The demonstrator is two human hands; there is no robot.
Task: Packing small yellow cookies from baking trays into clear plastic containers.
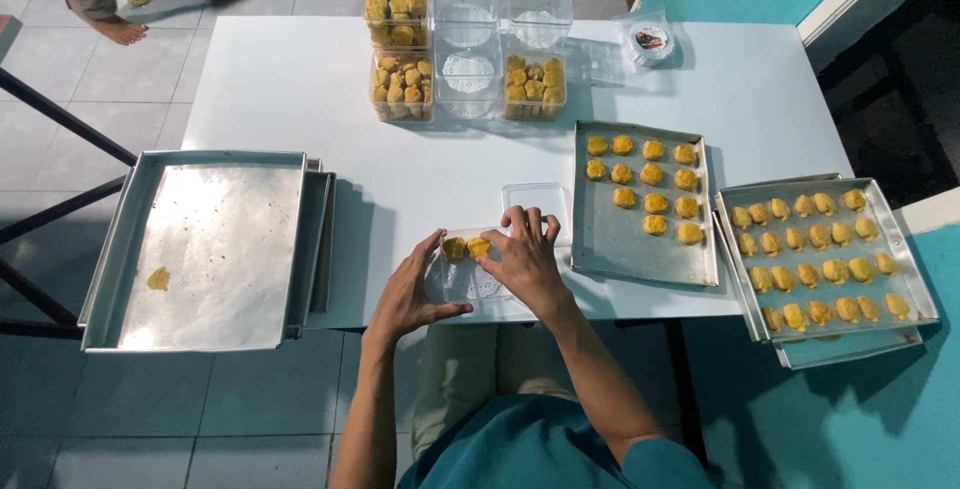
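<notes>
Hands meet at the table's near edge: left hand (408,294) cups the clear square plastic container (466,281), right hand (524,257) arches over it, fingertips pinching 1 of 2 yellow pastries (479,247) inside.

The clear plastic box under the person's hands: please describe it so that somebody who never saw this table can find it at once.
Start at the white table and go to its near edge, between the big empty tray and the nearer cookie tray. There the left hand and right hand hold a clear plastic box. Unlike the boxes at the far edge, it holds only two yellow cookies.
</notes>
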